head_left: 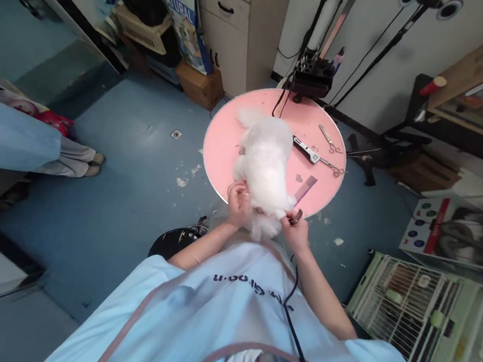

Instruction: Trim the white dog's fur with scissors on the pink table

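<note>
A white fluffy dog (267,160) stands on a round pink grooming table (222,139), its bushy tail toward the far side. The end nearest me hangs close to my apron. Against the dog's near left side, my left hand (238,203) is closed with its fingers curled into the fur. My right hand (296,229), at the dog's near right, grips a small dark brown tool (295,216); its exact kind is too small to tell. Beside the dog lie a comb (306,190), a white and black clipper (305,149) and scissors (330,138), with another pair of scissors (331,167) next to the clipper.
A black tool holder (313,80) on a post stands at the table's far edge. A black cord (295,328) runs down my apron. Wire cages (409,305) are at the right, a black stool (173,243) at the near left. Another person's legs (75,159) show at the left.
</note>
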Action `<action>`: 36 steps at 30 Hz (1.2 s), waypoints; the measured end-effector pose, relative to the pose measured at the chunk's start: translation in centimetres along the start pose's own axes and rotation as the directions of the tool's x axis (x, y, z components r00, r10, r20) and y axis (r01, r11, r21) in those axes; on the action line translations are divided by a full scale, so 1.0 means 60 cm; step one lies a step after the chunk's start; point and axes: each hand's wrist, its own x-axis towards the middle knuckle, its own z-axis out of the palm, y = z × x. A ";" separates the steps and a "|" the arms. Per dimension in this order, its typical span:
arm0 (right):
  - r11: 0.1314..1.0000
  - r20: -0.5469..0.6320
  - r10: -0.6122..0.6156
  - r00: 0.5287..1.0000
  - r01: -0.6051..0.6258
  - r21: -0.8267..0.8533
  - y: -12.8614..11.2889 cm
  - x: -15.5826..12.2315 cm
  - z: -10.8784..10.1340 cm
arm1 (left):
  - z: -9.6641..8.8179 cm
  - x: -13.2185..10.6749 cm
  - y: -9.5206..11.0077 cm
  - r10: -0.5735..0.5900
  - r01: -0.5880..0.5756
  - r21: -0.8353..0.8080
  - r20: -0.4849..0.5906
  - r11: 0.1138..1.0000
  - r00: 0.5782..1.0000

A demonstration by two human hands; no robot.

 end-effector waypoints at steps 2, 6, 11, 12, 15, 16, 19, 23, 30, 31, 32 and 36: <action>0.998 -0.025 0.054 0.998 -0.052 0.042 0.009 0.007 -0.004 | -0.020 -0.002 -0.007 0.158 -0.175 0.092 0.162 0.980 0.974; 0.989 -0.052 0.109 0.993 -0.103 0.107 0.030 0.019 0.003 | -0.031 -0.011 -0.027 0.288 -0.401 0.125 0.510 0.908 0.811; 0.958 -0.076 0.179 0.981 -0.157 0.240 0.055 0.032 0.026 | -0.023 -0.011 -0.058 0.242 -0.420 0.187 0.588 0.888 0.772; 0.951 -0.076 0.190 0.979 -0.165 0.260 0.059 0.035 0.030 | -0.021 -0.011 -0.064 0.229 -0.420 0.191 0.610 0.887 0.759; 0.943 -0.080 0.198 0.977 -0.168 0.286 0.072 0.042 0.042 | -0.017 -0.010 -0.083 0.143 -0.383 0.242 0.653 0.891 0.744; 0.942 -0.077 0.196 0.978 -0.166 0.293 0.075 0.044 0.045 | -0.017 -0.009 -0.089 0.111 -0.366 0.257 0.664 0.895 0.739; 0.937 -0.065 0.185 0.981 -0.156 0.312 0.085 0.049 0.053 | -0.025 -0.003 -0.098 0.068 -0.341 0.248 0.712 0.907 0.699; 0.934 -0.040 0.168 0.985 -0.146 0.327 0.086 0.045 0.060 | -0.059 -0.001 -0.075 0.150 -0.318 0.183 0.602 0.930 0.784; 0.943 -0.018 0.146 0.989 -0.133 0.306 0.075 0.032 0.073 | -0.044 -0.024 -0.044 0.231 -0.408 0.146 0.634 0.901 0.738; 0.943 -0.017 0.145 0.989 -0.133 0.304 0.074 0.033 0.075 | -0.036 -0.023 -0.050 0.200 -0.379 0.190 0.597 0.906 0.777; 0.944 -0.016 0.144 0.989 -0.132 0.303 0.075 0.034 0.077 | -0.028 -0.021 -0.057 0.173 -0.345 0.218 0.559 0.913 0.811; 0.938 -0.020 0.148 0.989 -0.134 0.318 0.083 0.038 0.082 | -0.015 -0.018 -0.091 0.177 -0.320 0.192 0.528 0.928 0.830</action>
